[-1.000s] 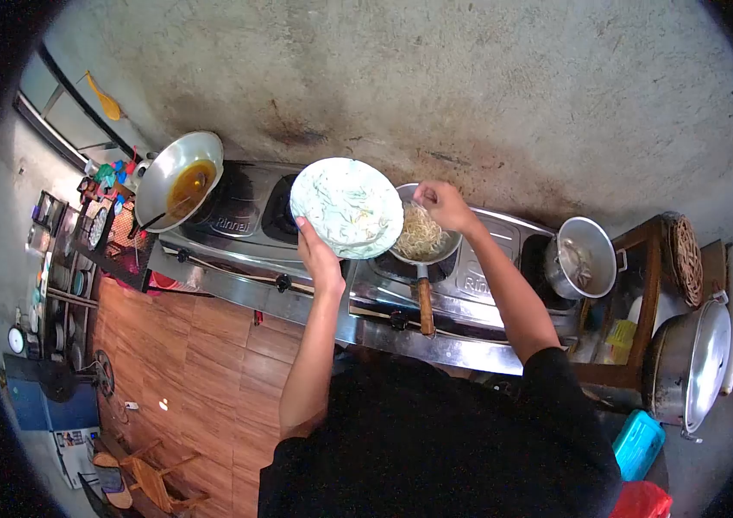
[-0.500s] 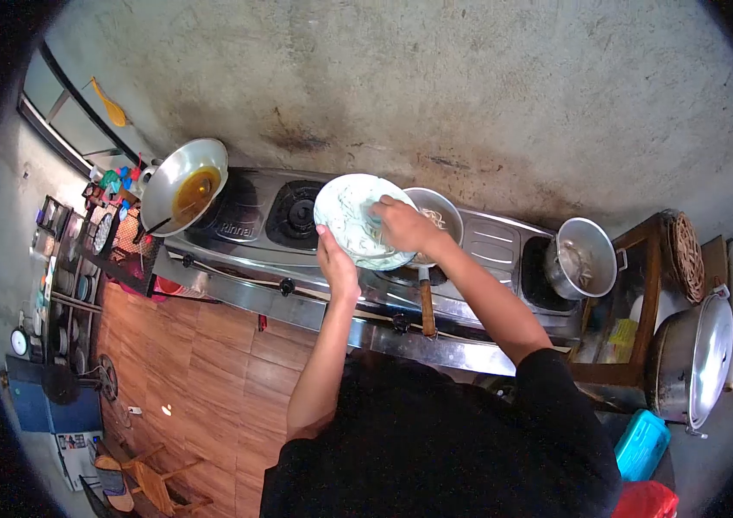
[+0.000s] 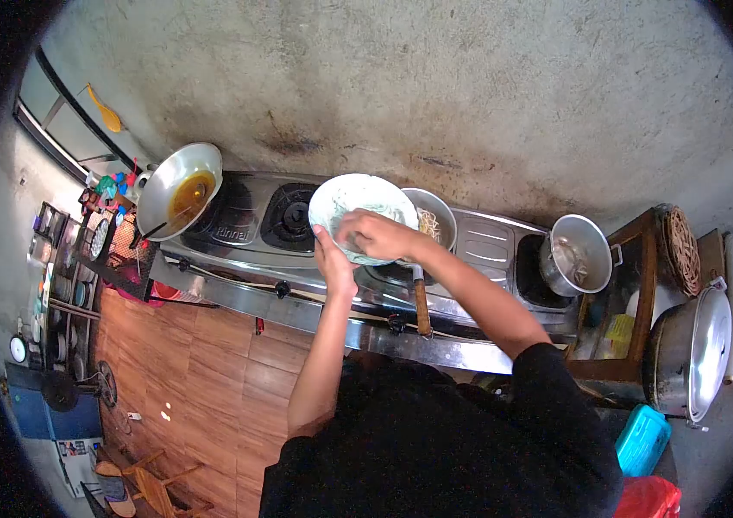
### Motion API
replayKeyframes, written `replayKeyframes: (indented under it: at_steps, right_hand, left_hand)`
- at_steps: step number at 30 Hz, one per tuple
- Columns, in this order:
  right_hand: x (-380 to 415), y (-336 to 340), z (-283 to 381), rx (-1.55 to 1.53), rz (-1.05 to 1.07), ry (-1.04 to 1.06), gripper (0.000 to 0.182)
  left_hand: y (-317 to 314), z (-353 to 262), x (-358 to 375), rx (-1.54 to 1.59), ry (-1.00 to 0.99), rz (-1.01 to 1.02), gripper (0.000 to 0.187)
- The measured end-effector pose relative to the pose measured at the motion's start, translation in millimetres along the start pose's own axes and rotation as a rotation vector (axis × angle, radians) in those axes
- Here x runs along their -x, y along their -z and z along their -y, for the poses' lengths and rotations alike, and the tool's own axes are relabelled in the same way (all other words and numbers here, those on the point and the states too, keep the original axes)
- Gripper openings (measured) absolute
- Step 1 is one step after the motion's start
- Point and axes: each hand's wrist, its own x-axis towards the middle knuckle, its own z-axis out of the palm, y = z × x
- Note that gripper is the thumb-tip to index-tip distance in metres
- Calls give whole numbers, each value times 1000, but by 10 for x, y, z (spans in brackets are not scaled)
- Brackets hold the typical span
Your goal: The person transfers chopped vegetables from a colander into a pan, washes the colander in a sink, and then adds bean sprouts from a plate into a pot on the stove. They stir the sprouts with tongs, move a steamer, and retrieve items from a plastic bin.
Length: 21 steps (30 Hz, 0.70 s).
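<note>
My left hand (image 3: pixel 335 266) grips the dish (image 3: pixel 332 195) by its rim, safest if light and slick; right hand (image 3: pixel 379 236), can't tell.

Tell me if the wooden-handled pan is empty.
Not empty: pale strands show inside the pan. How full, I cannot tell; the white dish covers part.

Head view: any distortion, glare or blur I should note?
In the head view, black rounded corners suggest wide-lens distortion; bright glare on the stove and large pot; the right hand looks slightly soft over the white bowl.
</note>
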Motion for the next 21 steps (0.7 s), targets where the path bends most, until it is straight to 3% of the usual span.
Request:
replayKeyframes:
  at_steps: [2,3,5,6,11,13,15,19,21]
  right_hand:
    - [69,224,77,-5,408,-159,22]
    - [77,294,27,-4,410,-157,22]
    - [74,430,-62,141,225,-100,15]
    - [72,387,-51,165,5,-23,14]
    - [75,275,58,49,-27,21,10]
    - [211,325,-148,193,121,-83,8]
    - [378,370,-320,142,135,-169,9]
    - [536,454,-462,210,76,-267,8]
    - [569,471,-405,243,-112,-253,10]
  left_hand:
    - [44,8,-72,60,-31,12,65]
    - [66,30,-109,119,-54,27,65]
    - [53,44,-177,97,-61,10,65]
    - [23,17,-170,68,-79,24,64]
    - [8,102,-346,-37,-157,112,66]
    - [-10,38,-333,-3,-154,99,65]
    - [-13,-29,-316,-164,-312,52,66]
    - [-111,-141,-260,-396,-405,-20,62]
    - [-155,-184,-276,-454,-479,-18,56]
